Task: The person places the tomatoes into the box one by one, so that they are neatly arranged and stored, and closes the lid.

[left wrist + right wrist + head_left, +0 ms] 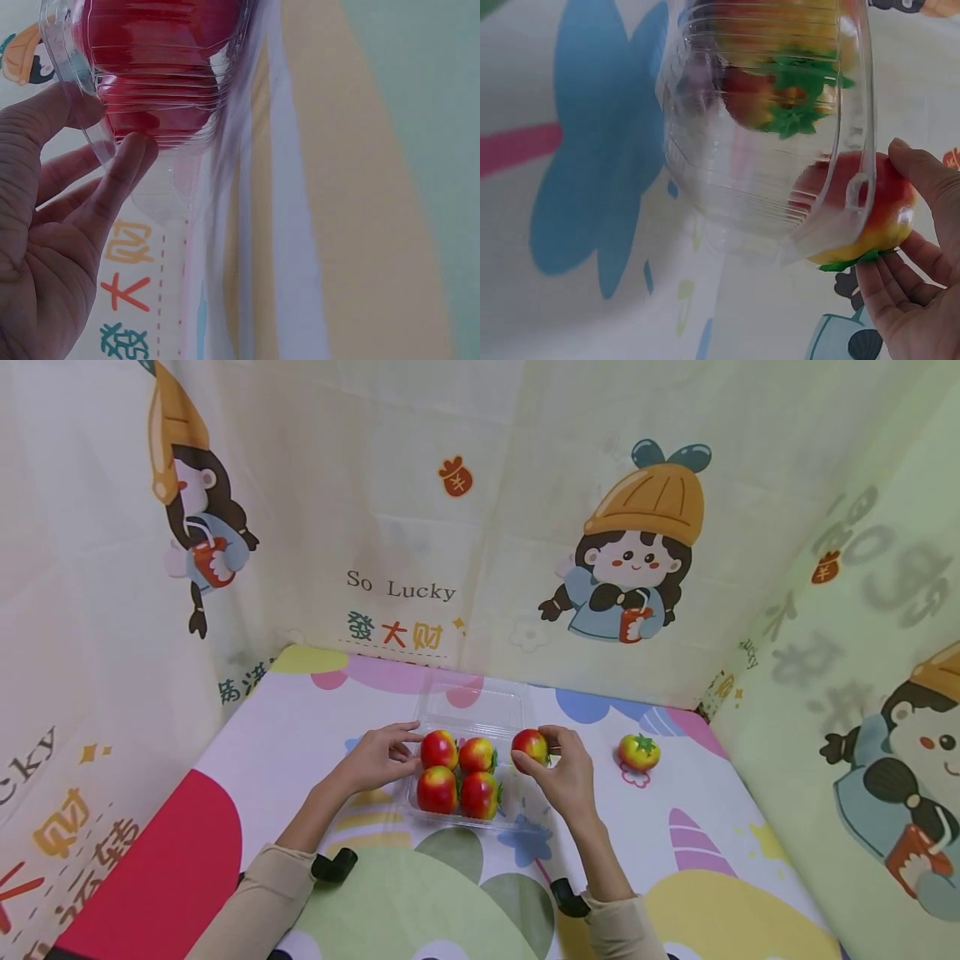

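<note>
A clear plastic box (pixel 513 814) with its lid (pixel 476 703) folded back lies on the table. Inside it, in two rows, sit several red-and-yellow fruits (pixel 437 789) with green leafy tops. At the box's left side, my left hand (pixel 381 755) pinches the rim between thumb and fingers; in the left wrist view the fingertips (pixel 133 150) press the ribbed wall. My right hand (pixel 564 772) holds another red-and-yellow fruit (pixel 892 202) by thumb and fingers, over the back right corner of the box. Its green leaves (pixel 855 261) face the fingers.
One more fruit (pixel 639 752), yellower with green leaves upward, stands on the table to the right of my right hand. A patterned cloth (pixel 600 827) covers the table. Printed curtains (pixel 510 527) hang close behind it and along both sides.
</note>
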{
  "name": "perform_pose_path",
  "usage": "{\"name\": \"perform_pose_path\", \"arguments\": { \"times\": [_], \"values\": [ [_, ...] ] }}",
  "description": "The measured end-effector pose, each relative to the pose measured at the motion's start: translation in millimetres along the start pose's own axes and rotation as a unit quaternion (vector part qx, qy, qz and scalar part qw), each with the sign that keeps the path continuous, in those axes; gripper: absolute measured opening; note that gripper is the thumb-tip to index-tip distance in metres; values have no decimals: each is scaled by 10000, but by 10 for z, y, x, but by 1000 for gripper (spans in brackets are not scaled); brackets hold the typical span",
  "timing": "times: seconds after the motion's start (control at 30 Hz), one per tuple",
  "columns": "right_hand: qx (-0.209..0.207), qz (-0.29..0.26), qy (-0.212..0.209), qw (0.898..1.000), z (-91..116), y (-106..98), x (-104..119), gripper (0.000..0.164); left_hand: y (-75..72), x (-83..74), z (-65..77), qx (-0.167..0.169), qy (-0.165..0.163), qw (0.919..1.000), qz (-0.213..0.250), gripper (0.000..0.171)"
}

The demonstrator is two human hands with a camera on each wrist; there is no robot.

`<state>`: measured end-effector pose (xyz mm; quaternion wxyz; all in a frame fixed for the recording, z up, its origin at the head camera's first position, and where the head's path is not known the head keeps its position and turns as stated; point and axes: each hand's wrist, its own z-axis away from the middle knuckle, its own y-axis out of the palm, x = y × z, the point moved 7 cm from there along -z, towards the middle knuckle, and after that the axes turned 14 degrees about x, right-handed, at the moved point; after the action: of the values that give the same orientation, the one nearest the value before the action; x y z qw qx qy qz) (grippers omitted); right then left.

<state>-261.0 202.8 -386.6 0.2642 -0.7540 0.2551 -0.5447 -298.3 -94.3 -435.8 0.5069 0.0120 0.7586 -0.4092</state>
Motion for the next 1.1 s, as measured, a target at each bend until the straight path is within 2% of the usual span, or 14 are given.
{"name": "perform_pose_path", "arguments": {
  "times": [0.43, 1.1],
  "values": [
    [289, -28, 213, 9994, -49, 202, -68, 54, -2, 12, -5, 1, 87, 10000, -20, 42],
    [643, 498, 525, 9953, -100, 339, -178, 56, -3, 12, -6, -48, 84, 9999, -79, 41]
  ]
}}
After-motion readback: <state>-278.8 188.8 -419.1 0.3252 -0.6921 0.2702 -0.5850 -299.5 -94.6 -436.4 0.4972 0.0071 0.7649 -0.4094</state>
